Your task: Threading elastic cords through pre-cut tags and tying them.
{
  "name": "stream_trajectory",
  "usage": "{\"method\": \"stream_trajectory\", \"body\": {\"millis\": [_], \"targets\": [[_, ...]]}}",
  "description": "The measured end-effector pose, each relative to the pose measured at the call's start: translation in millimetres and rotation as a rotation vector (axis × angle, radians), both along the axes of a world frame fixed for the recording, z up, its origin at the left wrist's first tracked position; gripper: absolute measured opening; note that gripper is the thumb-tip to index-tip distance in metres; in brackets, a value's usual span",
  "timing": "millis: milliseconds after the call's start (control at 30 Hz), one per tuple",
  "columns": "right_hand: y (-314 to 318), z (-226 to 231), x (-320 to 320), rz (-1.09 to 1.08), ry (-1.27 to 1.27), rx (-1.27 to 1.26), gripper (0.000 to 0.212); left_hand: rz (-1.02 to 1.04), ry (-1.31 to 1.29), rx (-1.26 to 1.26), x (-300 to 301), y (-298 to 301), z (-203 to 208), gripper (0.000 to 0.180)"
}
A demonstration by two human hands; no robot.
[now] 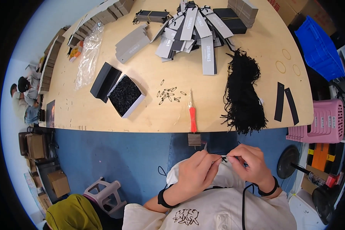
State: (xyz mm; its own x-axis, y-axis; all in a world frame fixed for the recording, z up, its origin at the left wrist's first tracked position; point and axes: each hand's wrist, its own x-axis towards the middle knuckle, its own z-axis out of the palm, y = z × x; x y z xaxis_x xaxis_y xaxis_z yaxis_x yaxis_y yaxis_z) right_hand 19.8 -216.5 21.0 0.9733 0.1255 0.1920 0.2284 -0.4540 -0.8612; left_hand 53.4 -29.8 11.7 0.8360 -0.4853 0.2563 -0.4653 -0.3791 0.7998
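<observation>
Above my lap, just in front of the table edge, my left hand (197, 166) and my right hand (252, 161) meet with fingertips pinched. Between them is something small and thin, mostly hidden, with dark bits showing. A small grey pointed piece (206, 146) sticks up by my left fingers; its kind is unclear. On the table ahead lie a red-handled tool with a pointed tip (192, 117), small dark loops (168, 94), and a bundle of black cords (244, 92). An open box of small black pieces (124, 96) stands to the left.
Grey and black hang tags (207, 53) are heaped at the table's far middle. Two black strips (280, 101) and several rubber bands (280, 67) lie at right. A blue bin (320, 50) and pink basket (326, 122) flank the table. A stool (105, 193) stands lower left.
</observation>
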Motion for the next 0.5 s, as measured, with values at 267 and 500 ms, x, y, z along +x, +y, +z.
{"method": "stream_trajectory", "body": {"millis": [267, 500], "targets": [[1.8, -2.9, -1.6, -0.034, -0.131, -0.061, 0.013, 0.007, 0.002, 0.004, -2.7, -0.8, -0.1, 0.014], [2.0, -3.4, -3.6, -0.049, -0.187, -0.105, 0.015, -0.01, 0.065, 0.0, -3.7, 1.5, 0.9, 0.011]]}}
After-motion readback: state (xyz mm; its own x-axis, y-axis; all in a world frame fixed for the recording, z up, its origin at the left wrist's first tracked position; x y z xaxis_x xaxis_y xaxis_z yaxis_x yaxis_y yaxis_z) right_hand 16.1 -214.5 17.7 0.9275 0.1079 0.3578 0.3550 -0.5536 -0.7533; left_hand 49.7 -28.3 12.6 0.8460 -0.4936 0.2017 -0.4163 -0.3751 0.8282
